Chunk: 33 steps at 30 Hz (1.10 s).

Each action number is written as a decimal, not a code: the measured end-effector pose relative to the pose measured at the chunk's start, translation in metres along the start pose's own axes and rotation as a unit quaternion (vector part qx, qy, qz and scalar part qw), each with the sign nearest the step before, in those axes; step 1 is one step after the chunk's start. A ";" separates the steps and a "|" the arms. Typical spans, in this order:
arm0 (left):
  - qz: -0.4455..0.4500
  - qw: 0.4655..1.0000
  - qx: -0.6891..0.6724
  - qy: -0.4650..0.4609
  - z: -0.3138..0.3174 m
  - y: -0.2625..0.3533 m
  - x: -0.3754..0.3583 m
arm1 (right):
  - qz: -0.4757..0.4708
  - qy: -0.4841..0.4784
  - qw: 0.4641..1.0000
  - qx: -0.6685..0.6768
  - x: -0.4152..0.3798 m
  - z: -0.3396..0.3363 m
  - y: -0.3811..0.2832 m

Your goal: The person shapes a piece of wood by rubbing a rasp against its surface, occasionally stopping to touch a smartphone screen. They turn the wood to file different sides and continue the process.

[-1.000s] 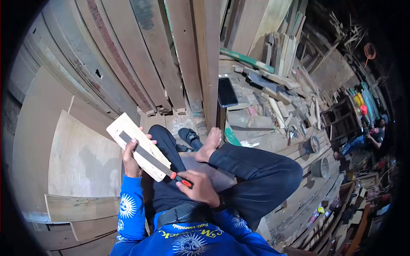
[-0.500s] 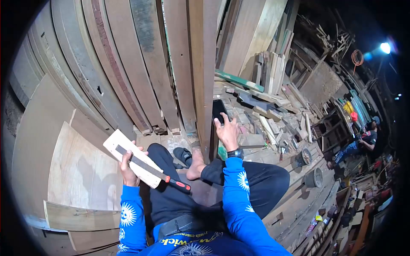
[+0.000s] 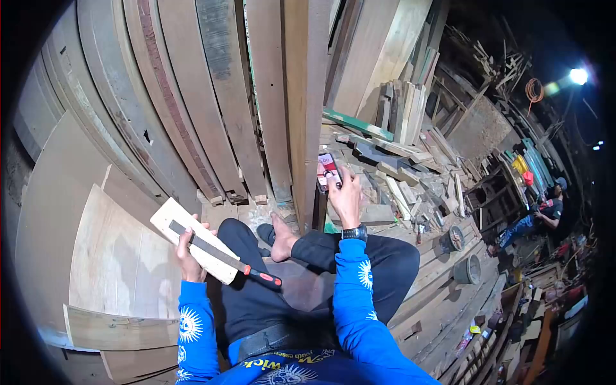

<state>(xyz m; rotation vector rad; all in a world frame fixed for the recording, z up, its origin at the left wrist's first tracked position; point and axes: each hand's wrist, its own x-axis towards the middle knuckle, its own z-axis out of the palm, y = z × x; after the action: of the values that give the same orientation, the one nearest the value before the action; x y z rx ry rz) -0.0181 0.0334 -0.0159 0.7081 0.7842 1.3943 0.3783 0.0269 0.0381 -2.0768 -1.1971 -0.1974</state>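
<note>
My left hand [image 3: 189, 260] is closed around a pale wooden block [image 3: 221, 260], with a flat file [image 3: 215, 248] lying lengthwise on top under my thumb. The file's red-and-black handle [image 3: 262, 276] sticks out past the block's lower right end, over my lap. My right hand [image 3: 346, 197], a dark watch on its wrist, reaches to a phone [image 3: 328, 172] whose screen is lit. Its fingers are apart, with the thumb over the lower screen and other fingertips at the right edge. Whether anything supports the phone from behind is hidden.
Tall planks [image 3: 269, 96] stand upright in front. Wood offcuts [image 3: 401, 186] litter the floor to the right, near two buckets [image 3: 467, 269]. A plywood sheet [image 3: 115, 250] stands at left. Another person [image 3: 545, 215] sits at far right, beneath a bright lamp [image 3: 578, 76].
The phone's screen has gone from dark to lit. My right fingers have drawn in slightly toward its lower right side. My bare foot has shifted a little; the block and file stay in my left hand.
</note>
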 end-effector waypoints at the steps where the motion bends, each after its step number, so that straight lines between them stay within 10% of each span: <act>1: -0.001 1.000 -0.001 0.000 -0.001 0.000 0.000 | 0.002 0.027 0.999 0.017 0.001 -0.005 -0.001; 13: -0.008 0.999 -0.046 0.005 -0.006 0.000 0.003 | -0.114 0.191 0.955 0.198 -0.066 -0.070 -0.050; 23: -0.007 0.999 -0.042 -0.015 -0.004 -0.002 0.004 | -0.180 -0.338 0.878 0.286 -0.202 -0.027 -0.068; 33: -0.009 0.998 -0.060 -0.006 -0.005 0.007 0.003 | -0.192 -0.416 0.853 0.252 -0.204 -0.005 -0.090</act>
<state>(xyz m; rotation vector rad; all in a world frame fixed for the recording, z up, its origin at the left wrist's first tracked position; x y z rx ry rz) -0.0255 0.0368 -0.0133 0.6145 0.6904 1.4079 0.1936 -0.0902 -0.0057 -1.4292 -1.9070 0.8417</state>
